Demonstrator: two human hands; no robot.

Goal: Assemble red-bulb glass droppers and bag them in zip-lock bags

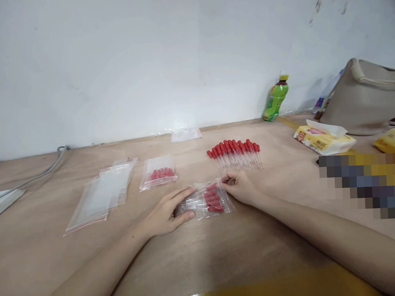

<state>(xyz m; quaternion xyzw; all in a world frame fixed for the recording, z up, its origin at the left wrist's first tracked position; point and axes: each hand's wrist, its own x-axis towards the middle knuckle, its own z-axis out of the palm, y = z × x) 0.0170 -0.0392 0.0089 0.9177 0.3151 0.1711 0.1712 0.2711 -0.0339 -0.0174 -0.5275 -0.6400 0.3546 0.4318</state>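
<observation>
A clear zip bag (pixel 200 202) lies in front of me with several red-capped glass droppers (pixel 213 200) inside, their red bulbs toward the bag's zip end. My left hand (pixel 170 211) rests at the other end, its thumb and fingers apart and touching the plastic. At the zip end's far corner, my right hand (pixel 237 186) pinches the bag between thumb and forefinger. Beyond it, a fanned row of loose red-bulbed droppers (pixel 234 153) lies on the table. Farther left is another filled zip bag (pixel 158 173), with red bulbs showing through.
Overlapping flat zip bags (pixel 101 193) lie at left, near a grey cable (pixel 51 168). Another flat bag (pixel 185 134) is by the wall. A green bottle (pixel 276 98), tissue pack (pixel 324 137) and beige bag (pixel 362 99) stand at right. Part of the right side is pixelated.
</observation>
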